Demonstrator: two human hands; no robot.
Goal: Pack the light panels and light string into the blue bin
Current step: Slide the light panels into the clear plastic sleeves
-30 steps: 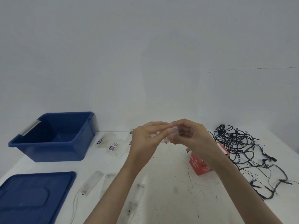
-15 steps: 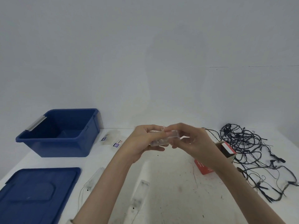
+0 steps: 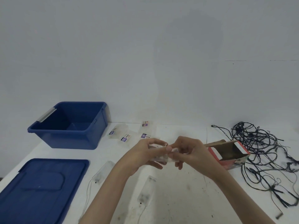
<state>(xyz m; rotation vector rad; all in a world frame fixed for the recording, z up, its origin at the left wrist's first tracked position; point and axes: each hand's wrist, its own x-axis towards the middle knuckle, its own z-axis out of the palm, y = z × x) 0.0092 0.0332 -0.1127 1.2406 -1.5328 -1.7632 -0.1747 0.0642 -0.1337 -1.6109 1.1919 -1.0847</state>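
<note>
Fingers (image 3: 169, 148) around clear light panel (image 3: 161, 157)

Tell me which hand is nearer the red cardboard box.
Right. The right hand is just left of the red cardboard box, almost beside its open end. The left hand lies farther left, beyond the right; both pinch a clear light panel.

A blue lid (image 3: 38, 189) lies flat at the table's (image 3: 186, 196) near left corner. An open red box (image 3: 229, 154) rests on its side at right, its mouth facing up and left. The white tabletop is scuffed with dark specks. A plain wall (image 3: 145, 54) rises behind.
</note>
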